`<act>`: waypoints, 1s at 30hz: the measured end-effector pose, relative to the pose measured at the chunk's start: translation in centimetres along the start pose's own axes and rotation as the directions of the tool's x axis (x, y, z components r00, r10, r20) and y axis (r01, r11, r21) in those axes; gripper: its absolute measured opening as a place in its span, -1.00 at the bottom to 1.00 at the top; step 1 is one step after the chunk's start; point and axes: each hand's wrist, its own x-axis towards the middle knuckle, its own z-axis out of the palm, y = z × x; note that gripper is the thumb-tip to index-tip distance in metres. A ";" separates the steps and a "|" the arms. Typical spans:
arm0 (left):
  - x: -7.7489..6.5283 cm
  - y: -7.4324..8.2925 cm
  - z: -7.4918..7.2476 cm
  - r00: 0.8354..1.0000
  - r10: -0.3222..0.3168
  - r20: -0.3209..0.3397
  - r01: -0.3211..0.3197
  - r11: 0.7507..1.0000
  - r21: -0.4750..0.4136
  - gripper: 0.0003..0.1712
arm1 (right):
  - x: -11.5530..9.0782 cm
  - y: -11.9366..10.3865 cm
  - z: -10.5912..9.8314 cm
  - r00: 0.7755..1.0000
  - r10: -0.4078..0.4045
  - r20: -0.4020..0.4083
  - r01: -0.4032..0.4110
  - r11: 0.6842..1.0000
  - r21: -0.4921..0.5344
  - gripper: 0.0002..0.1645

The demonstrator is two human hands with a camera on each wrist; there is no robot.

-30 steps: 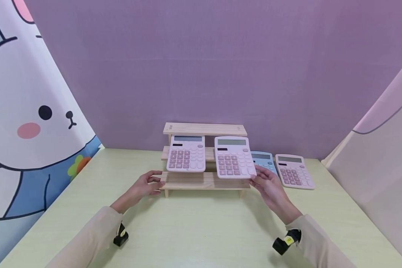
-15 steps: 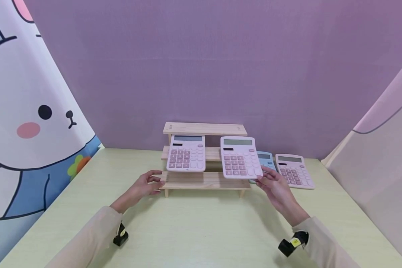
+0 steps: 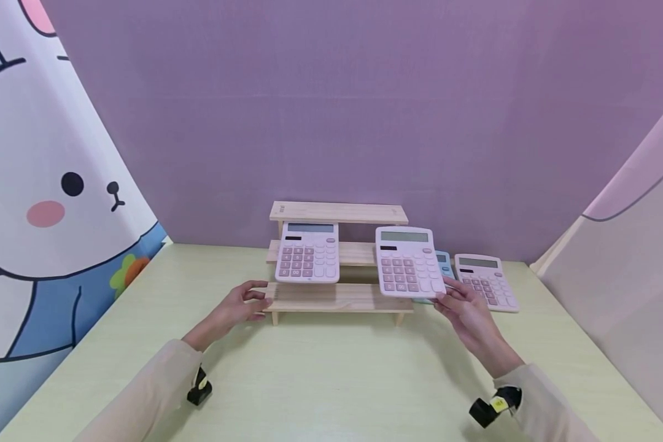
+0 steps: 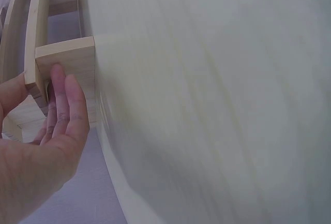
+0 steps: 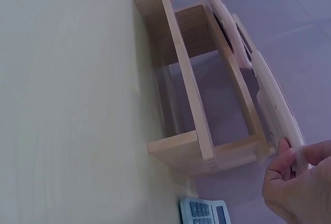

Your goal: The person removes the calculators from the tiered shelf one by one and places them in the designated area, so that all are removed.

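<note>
A three-tier wooden display rack (image 3: 339, 299) stands at the back of the table. My left hand (image 3: 234, 309) grips the left end of its lowest board, thumb on top and fingers underneath in the left wrist view. With my right hand (image 3: 471, 322) I pinch a pink calculator (image 3: 410, 263) by its lower right corner, thumb against fingers. It is tilted, face toward me, and overlaps the right end of the rack. Another pink calculator (image 3: 308, 253) leans face-out on the left half of the rack's middle tier.
Behind the held calculator, a blue calculator (image 3: 444, 263), partly hidden, lies on the table. Next to it is one more pink calculator (image 3: 487, 282). A purple cloth wall (image 3: 337, 110) rises behind the rack, with a cartoon-print curtain (image 3: 44, 245) on the left.
My right hand has carried the pink calculator to the right and slightly down, covering more of the blue calculator. The left hand and the rack have stayed in place.
</note>
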 end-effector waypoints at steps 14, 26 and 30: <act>0.0 0.0 0.0 1.000 0.002 0.004 -0.002 1.000 -0.008 -0.35 | -0.5 -0.1 -1.6 0.999 -0.037 0.014 0.036 0.998 0.047 -0.66; -0.1 0.1 0.0 1.000 0.004 0.003 -0.004 1.000 -0.003 -0.36 | -1.1 -0.3 -3.1 0.993 -0.091 0.070 0.083 0.990 0.112 -0.65; -0.1 0.1 0.0 1.000 0.010 0.009 -0.010 1.000 -0.007 -0.35 | -1.2 -0.5 -3.6 0.992 -0.094 0.083 0.082 0.987 0.138 -0.64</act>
